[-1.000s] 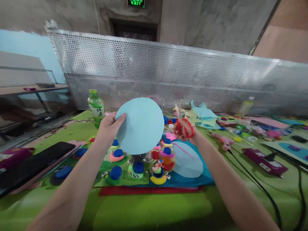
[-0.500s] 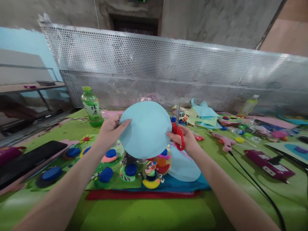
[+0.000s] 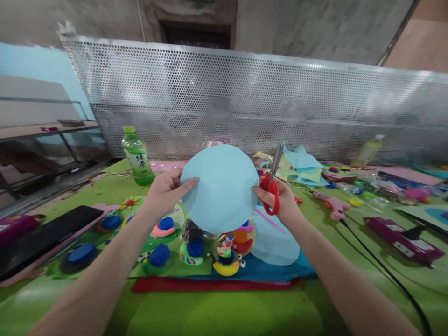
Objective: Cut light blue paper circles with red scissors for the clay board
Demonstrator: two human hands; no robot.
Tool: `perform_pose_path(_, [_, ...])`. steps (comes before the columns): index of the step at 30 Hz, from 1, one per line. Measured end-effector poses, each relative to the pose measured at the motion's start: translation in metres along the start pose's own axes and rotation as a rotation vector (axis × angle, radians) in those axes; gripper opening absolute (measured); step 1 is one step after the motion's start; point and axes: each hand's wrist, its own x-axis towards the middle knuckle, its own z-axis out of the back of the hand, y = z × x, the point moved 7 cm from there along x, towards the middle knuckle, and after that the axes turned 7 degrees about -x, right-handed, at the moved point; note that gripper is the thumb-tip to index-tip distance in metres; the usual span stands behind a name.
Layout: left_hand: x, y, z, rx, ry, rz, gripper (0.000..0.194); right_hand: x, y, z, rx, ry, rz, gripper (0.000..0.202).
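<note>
A light blue paper disc (image 3: 220, 186) is held upright above the table between both hands. My left hand (image 3: 166, 191) pinches its left edge. My right hand (image 3: 280, 200) holds red-handled scissors (image 3: 272, 184), blades pointing up, and its fingertips touch the disc's right edge. Under the disc lies a green craft sheet with bottle caps and foam shapes (image 3: 196, 245). A second pale blue disc (image 3: 275, 242) lies on a darker blue sheet (image 3: 266, 270).
A green tea bottle (image 3: 137, 156) stands at the back left. A black phone (image 3: 42, 238) lies left. A pink glue gun (image 3: 332, 205) with a black cord, paper scraps (image 3: 301, 165) and a magenta box (image 3: 406, 235) lie right. A perforated metal panel (image 3: 245, 102) backs the green table (image 3: 224, 312).
My right hand with the scissors has come in from the right to the disc's right edge. The disc has shifted slightly right, and the scissor blades now tilt up and right.
</note>
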Motion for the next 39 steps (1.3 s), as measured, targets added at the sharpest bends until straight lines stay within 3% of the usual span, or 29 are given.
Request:
perform_pose_path(3, [0.0, 0.001, 0.004, 0.018, -0.025, -0.003, 0.04, -0.002, 0.002, -0.002, 0.078, -0.035, 0.0, 0.039])
perform_pose_path(10, [-0.001, -0.005, 0.012, 0.02, -0.101, -0.075, 0.034, -0.01, 0.008, -0.01, 0.038, 0.06, -0.004, 0.034])
perform_pose_path(17, [-0.001, -0.011, 0.024, 0.022, -0.197, -0.111, 0.03, -0.013, -0.001, -0.023, -0.053, 0.227, -0.072, 0.03])
perform_pose_path(21, [0.001, -0.008, 0.023, 0.001, -0.171, -0.109, 0.03, -0.012, -0.001, -0.018, -0.017, 0.144, -0.064, 0.032])
perform_pose_path(27, [-0.001, -0.007, 0.005, 0.048, 0.06, -0.026, 0.04, -0.009, 0.007, -0.001, 0.07, -0.072, 0.037, 0.032])
perform_pose_path(32, [-0.005, -0.006, -0.005, 0.073, 0.137, 0.036, 0.036, -0.008, 0.011, 0.013, 0.132, -0.191, 0.156, 0.032])
perform_pose_path(35, [-0.003, 0.0, 0.001, -0.005, 0.05, 0.043, 0.034, -0.007, 0.007, 0.012, 0.123, -0.149, 0.123, 0.033])
perform_pose_path(39, [0.002, 0.005, 0.02, -0.092, -0.144, 0.013, 0.037, -0.01, -0.002, -0.003, 0.182, 0.082, -0.011, 0.037])
